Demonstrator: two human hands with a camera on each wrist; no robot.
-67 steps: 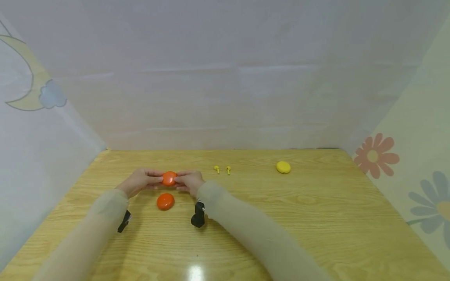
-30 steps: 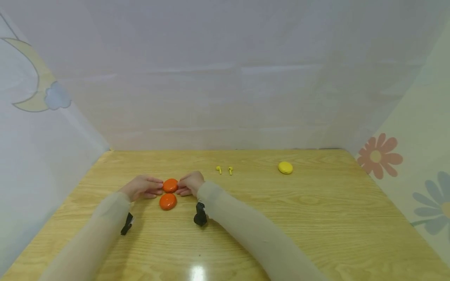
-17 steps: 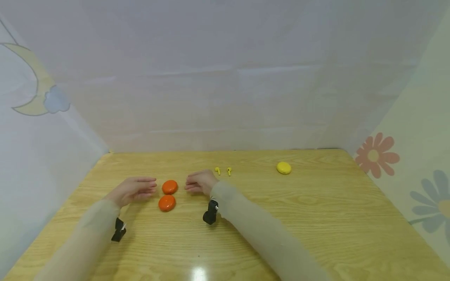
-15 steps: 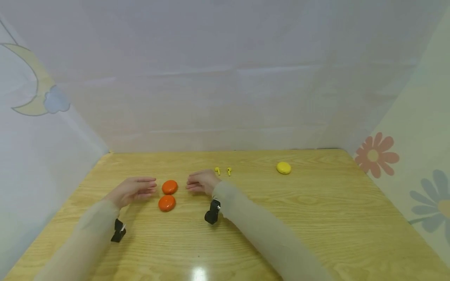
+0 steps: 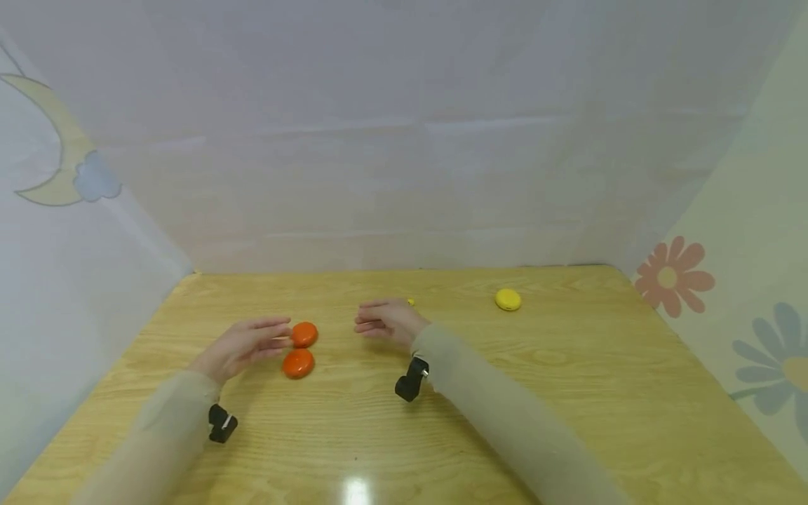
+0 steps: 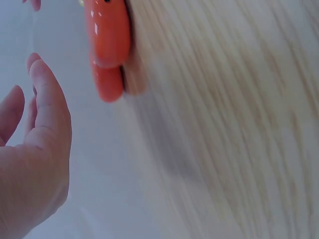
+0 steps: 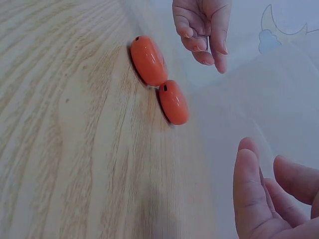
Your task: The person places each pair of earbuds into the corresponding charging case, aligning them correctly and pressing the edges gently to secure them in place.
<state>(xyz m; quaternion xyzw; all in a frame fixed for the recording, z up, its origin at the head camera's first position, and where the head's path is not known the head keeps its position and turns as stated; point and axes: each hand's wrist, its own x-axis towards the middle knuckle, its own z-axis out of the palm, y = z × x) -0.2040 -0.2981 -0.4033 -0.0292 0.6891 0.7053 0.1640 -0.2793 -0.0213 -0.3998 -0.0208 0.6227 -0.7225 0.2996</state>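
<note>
Two glossy orange rounded earbud cases lie one behind the other on the wooden table, the far case (image 5: pixel 305 334) against or very close to the near case (image 5: pixel 298 363). Just left of the far one is my left hand (image 5: pixel 249 345), raised with loose fingers; the left wrist view shows it apart from both cases. My right hand (image 5: pixel 390 320) hovers farther to the right, fingers extended and holding nothing. Behind it, part of one yellow earbud (image 5: pixel 411 301) shows; the hand hides the other. In the right wrist view, small dark ports mark the larger case (image 7: pixel 148 60) and smaller case (image 7: pixel 173 102).
A yellow earbud case (image 5: pixel 508 299) lies at the back right of the table (image 5: pixel 568 393). Pale cloth walls enclose the back and sides, with a moon drawn on the left and flowers on the right. Black cameras sit on both wrists.
Both hands held the far orange case, lowered it behind the near one and let go. My right hand has since moved right, covering one earbud; the left drew back, then came slightly closer.
</note>
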